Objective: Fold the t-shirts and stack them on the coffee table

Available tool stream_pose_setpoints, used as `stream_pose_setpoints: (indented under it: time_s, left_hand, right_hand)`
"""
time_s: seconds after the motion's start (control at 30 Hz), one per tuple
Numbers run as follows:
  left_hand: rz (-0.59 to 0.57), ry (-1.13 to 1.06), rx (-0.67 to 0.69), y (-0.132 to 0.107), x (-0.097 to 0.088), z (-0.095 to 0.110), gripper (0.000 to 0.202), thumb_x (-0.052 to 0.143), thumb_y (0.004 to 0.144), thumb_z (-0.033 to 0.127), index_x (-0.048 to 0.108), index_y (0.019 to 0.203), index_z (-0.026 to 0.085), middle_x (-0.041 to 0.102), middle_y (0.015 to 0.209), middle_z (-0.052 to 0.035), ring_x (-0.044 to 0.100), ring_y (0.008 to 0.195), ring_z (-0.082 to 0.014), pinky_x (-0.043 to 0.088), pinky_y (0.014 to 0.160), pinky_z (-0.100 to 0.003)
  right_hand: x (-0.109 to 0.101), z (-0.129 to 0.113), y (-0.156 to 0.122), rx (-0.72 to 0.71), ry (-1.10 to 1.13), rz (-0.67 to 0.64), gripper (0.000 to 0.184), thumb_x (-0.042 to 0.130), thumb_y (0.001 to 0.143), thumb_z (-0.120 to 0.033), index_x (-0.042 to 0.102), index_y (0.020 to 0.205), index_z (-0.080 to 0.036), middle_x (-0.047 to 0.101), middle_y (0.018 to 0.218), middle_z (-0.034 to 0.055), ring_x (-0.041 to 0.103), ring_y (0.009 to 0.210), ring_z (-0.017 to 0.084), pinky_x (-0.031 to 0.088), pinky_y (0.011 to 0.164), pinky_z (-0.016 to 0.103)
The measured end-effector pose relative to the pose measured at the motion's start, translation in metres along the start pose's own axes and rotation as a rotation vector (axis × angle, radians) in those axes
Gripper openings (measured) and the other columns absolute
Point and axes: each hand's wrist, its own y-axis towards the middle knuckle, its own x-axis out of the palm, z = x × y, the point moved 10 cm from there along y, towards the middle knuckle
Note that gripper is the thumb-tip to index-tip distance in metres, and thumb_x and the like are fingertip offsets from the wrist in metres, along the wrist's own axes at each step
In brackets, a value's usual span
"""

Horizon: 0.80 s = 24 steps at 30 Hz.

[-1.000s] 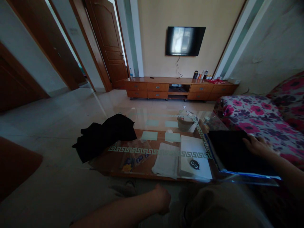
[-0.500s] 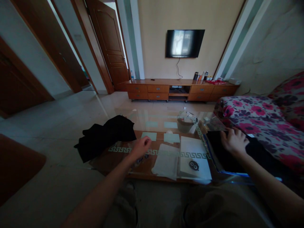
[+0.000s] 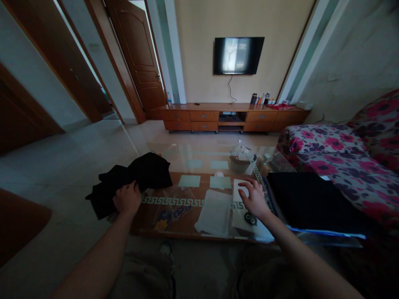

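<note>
A crumpled black piece of cloth (image 3: 149,170) lies over the left end of the glass table. My left hand (image 3: 127,199) rests at its near side, fingers curled against the fabric. A second black cloth (image 3: 307,197), spread flat and folded, lies at the right on a clear sheet with a blue edge. Between the two, my right hand (image 3: 254,197) hovers over the table with fingers apart and holds nothing. Below it a round black item with two white rings (image 3: 250,218) is partly covered by the wrist.
The glass table (image 3: 193,202) has a patterned border, with papers (image 3: 215,211) and small packets (image 3: 162,222) visible on or under it. A flowered sofa (image 3: 330,145) stands at the right. A low cabinet (image 3: 204,116) and wall television (image 3: 238,56) are ahead.
My left hand has moved left from the table's middle onto the crumpled black cloth. My right hand has left the flat black cloth and moved left over the table. The view has shifted slightly.
</note>
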Motion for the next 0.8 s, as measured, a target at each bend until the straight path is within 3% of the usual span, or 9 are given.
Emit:
stream_pose_setpoints:
  time_s: [0.1, 0.23, 0.3, 0.37, 0.47, 0.53, 0.6, 0.7, 0.8]
  left_hand:
    - [0.03, -0.123, 0.061, -0.002, -0.028, 0.048, 0.049, 0.033, 0.101, 0.038, 0.063, 0.132, 0.015, 0.066, 0.125, -0.0194, 0.053, 0.12, -0.0358, 0.035, 0.104, -0.053]
    - [-0.091, -0.625, 0.461, -0.056, -0.075, 0.165, 0.044, 0.039, 0.1, 0.036, 0.064, 0.133, 0.02, 0.063, 0.135, -0.0119, 0.054, 0.127, -0.0286, 0.036, 0.111, -0.041]
    - [-0.376, -0.859, 0.688, -0.108, -0.082, 0.222, 0.039, 0.045, 0.098, 0.037, 0.069, 0.127, 0.024, 0.068, 0.13, -0.0079, 0.058, 0.122, -0.0265, 0.04, 0.109, -0.037]
    - [-0.707, -0.965, 0.837, -0.161, -0.077, 0.26, 0.039, 0.051, 0.097, 0.04, 0.069, 0.128, 0.026, 0.071, 0.126, -0.006, 0.061, 0.119, -0.0256, 0.042, 0.108, -0.035]
    - [-0.749, -1.08, 0.647, -0.171, -0.061, 0.264, 0.039, 0.052, 0.097, 0.045, 0.073, 0.12, 0.022, 0.074, 0.119, -0.0068, 0.064, 0.113, -0.026, 0.044, 0.105, -0.035]
    - [-0.726, -1.194, 0.378, -0.154, -0.039, 0.249, 0.041, 0.057, 0.093, 0.05, 0.074, 0.11, 0.017, 0.075, 0.113, -0.0089, 0.065, 0.111, -0.0274, 0.046, 0.102, -0.036]
    - [-0.809, -1.361, 0.096, -0.143, -0.012, 0.236, 0.043, 0.061, 0.09, 0.052, 0.072, 0.108, 0.015, 0.076, 0.108, -0.0103, 0.068, 0.105, -0.0273, 0.05, 0.097, -0.037]
    - [-1.038, -1.541, -0.212, -0.143, 0.019, 0.229, 0.044, 0.065, 0.087, 0.051, 0.068, 0.112, 0.015, 0.076, 0.101, -0.0104, 0.072, 0.093, -0.0247, 0.055, 0.088, -0.037]
    - [-1.072, -1.56, -0.244, -0.139, 0.023, 0.226, 0.04, 0.065, 0.087, 0.048, 0.068, 0.113, 0.017, 0.076, 0.101, -0.0086, 0.073, 0.089, -0.0215, 0.056, 0.085, -0.033]
  right_hand:
    - [0.012, -0.002, 0.006, -0.012, 0.132, -0.066, 0.027, 0.053, 0.093, -0.034, 0.07, 0.111, -0.023, 0.057, 0.124, 0.0114, 0.053, 0.118, 0.029, 0.041, 0.106, 0.048]
    - [0.043, -0.028, -0.001, -0.093, 0.332, -0.263, 0.028, 0.055, 0.093, -0.031, 0.066, 0.117, -0.024, 0.059, 0.117, 0.0085, 0.057, 0.115, 0.025, 0.042, 0.108, 0.043]
    - [0.055, -0.04, -0.009, -0.13, 0.372, -0.342, 0.044, 0.061, 0.088, -0.028, 0.058, 0.131, -0.026, 0.056, 0.127, 0.0087, 0.054, 0.123, 0.025, 0.04, 0.111, 0.044]
    - [0.061, -0.047, -0.015, -0.15, 0.375, -0.376, 0.064, 0.069, 0.08, -0.026, 0.049, 0.141, -0.026, 0.052, 0.135, 0.0101, 0.05, 0.128, 0.027, 0.038, 0.112, 0.044]
    - [0.059, -0.043, -0.017, -0.117, 0.343, -0.372, 0.058, 0.076, 0.073, -0.029, 0.057, 0.126, -0.022, 0.058, 0.125, 0.0114, 0.054, 0.117, 0.029, 0.044, 0.103, 0.044]
    - [0.056, -0.039, -0.015, -0.055, 0.369, -0.394, 0.033, 0.074, 0.077, -0.034, 0.062, 0.106, -0.023, 0.064, 0.106, 0.0069, 0.058, 0.103, 0.027, 0.046, 0.097, 0.041]
    - [0.052, -0.04, -0.016, 0.01, 0.501, -0.449, 0.021, 0.07, 0.084, -0.042, 0.063, 0.095, -0.025, 0.067, 0.094, 0.0022, 0.06, 0.096, 0.025, 0.046, 0.094, 0.038]
    - [0.05, -0.051, -0.022, 0.154, 0.861, -0.589, 0.031, 0.067, 0.086, -0.054, 0.065, 0.096, -0.025, 0.07, 0.093, 0.0006, 0.063, 0.092, 0.023, 0.05, 0.088, 0.035]
    - [0.049, -0.045, -0.031, 0.475, 1.173, -0.618, 0.043, 0.061, 0.088, -0.065, 0.066, 0.099, -0.024, 0.072, 0.089, 0.002, 0.065, 0.077, 0.021, 0.052, 0.074, 0.033]
